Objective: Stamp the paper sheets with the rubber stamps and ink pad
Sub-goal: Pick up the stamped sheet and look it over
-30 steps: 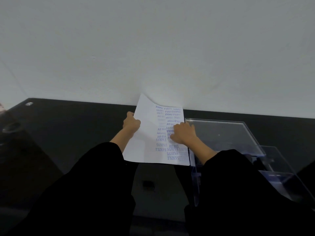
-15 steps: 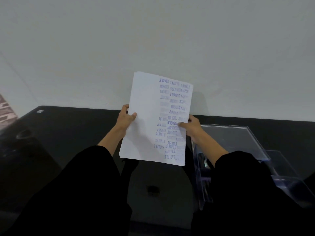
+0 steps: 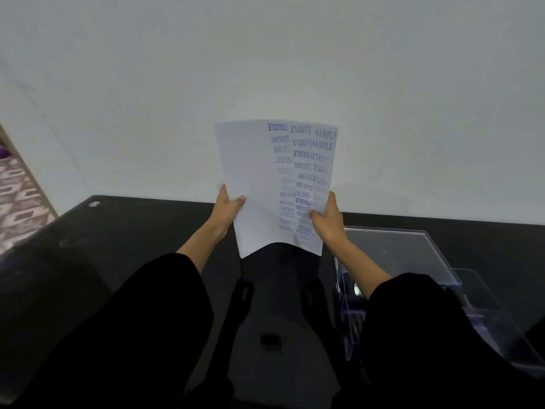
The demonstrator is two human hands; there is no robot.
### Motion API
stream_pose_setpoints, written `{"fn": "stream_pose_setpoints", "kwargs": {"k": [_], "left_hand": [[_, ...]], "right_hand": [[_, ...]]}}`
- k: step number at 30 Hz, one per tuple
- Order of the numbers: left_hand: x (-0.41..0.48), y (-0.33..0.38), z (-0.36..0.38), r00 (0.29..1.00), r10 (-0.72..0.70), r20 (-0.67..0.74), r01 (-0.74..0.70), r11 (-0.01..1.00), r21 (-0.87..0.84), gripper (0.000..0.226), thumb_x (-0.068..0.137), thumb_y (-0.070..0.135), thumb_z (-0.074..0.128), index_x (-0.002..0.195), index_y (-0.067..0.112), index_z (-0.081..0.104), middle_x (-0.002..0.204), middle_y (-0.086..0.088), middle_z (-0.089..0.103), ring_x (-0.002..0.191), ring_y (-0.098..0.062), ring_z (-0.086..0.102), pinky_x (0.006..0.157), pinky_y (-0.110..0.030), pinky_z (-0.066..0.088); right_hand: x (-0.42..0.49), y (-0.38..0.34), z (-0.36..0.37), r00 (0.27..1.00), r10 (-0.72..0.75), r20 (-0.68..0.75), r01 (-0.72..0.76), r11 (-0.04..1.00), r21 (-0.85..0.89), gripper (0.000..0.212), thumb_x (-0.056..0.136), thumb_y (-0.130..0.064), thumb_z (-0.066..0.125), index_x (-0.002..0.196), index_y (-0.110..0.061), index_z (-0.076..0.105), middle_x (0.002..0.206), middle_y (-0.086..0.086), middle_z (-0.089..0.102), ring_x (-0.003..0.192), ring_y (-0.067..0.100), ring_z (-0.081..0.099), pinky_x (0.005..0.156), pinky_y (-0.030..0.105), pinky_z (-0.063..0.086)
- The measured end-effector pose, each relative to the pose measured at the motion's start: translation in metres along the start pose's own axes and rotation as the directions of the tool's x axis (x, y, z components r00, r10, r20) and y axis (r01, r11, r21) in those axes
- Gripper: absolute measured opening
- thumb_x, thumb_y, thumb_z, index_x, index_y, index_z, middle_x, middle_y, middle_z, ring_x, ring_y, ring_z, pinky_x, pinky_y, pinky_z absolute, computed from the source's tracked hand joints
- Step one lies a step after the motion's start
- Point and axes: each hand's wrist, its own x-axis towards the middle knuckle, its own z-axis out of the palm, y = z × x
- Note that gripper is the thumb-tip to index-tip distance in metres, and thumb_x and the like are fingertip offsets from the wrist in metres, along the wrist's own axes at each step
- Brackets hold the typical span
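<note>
while both my hands grip it, left hand [image 3: 228, 206] on its left edge and right hand [image 3: 326, 218] on its right, the stamped sheet [image 3: 259, 184] stands upright at frame centre above the tabletop [image 3: 132, 228].

- A plain white wall [image 3: 265, 54] fills the upper part of the view, straight behind the desk.
- A glossy black desk [image 3: 132, 231] stands right against that wall.
- A small round silver cap [image 3: 94, 204] sits in the desk's far left corner.
- A clear acrylic organiser [image 3: 383, 230] stands on the right side of the desk, with a flat upper shelf and lower compartments nearer me; what is in them is too dim to tell.
- A rug [image 3: 20, 196] in a purple and pale pattern lies on the floor to the left.
- Something purple [image 3: 3, 151] shows at the far left edge, cut off.
</note>
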Motion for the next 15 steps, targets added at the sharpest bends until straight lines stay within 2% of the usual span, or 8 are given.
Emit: {"fn": "stream_pose_setpoints", "kwargs": {"k": [3,6,11,15], "left_hand": [[-0.009,-0.012,0.005,0.999,-0.032,0.032,0.026,0.985,0.173,0.044,0.097,0.005,0.040,0.141,0.007,0.033,0.139,-0.011,0.046,0.125,-0.026,0.046,0.103,-0.036,0.040],[-0.015,-0.012,0.007,0.999,-0.041,-0.005,0.041,0.962,0.271,0.042,0.098,0.009,0.039,0.140,0.007,0.036,0.141,-0.012,0.045,0.127,-0.028,0.045,0.107,-0.040,0.038],[-0.024,0.006,0.001,0.999,0.010,-0.042,0.004,0.944,0.331,0.042,0.098,0.009,0.039,0.140,0.006,0.035,0.141,-0.013,0.043,0.130,-0.029,0.041,0.109,-0.038,0.034],[-0.040,0.022,-0.002,0.999,-0.010,-0.035,0.022,0.932,0.362,0.040,0.098,0.008,0.041,0.137,0.004,0.036,0.139,-0.014,0.044,0.128,-0.030,0.043,0.106,-0.037,0.036]], "right_hand": [[-0.006,0.011,0.000,0.996,0.059,0.068,-0.047,0.985,-0.168,0.043,0.094,0.004,0.033,0.136,-0.006,0.035,0.135,0.013,0.048,0.121,0.029,0.048,0.089,0.028,0.041],[-0.012,0.012,-0.004,0.997,0.041,0.069,-0.024,0.972,-0.234,0.040,0.096,0.003,0.033,0.134,-0.004,0.041,0.136,0.013,0.049,0.125,0.029,0.047,0.101,0.031,0.038],[-0.026,0.001,-0.018,0.999,0.015,0.034,-0.006,0.968,-0.250,0.039,0.095,0.005,0.034,0.131,-0.003,0.047,0.131,0.014,0.053,0.118,0.029,0.051,0.094,0.028,0.042],[-0.048,-0.012,-0.030,0.998,0.000,0.055,0.015,0.964,-0.267,0.037,0.092,0.007,0.037,0.126,-0.001,0.051,0.127,0.016,0.056,0.114,0.030,0.054,0.086,0.026,0.042]]}}
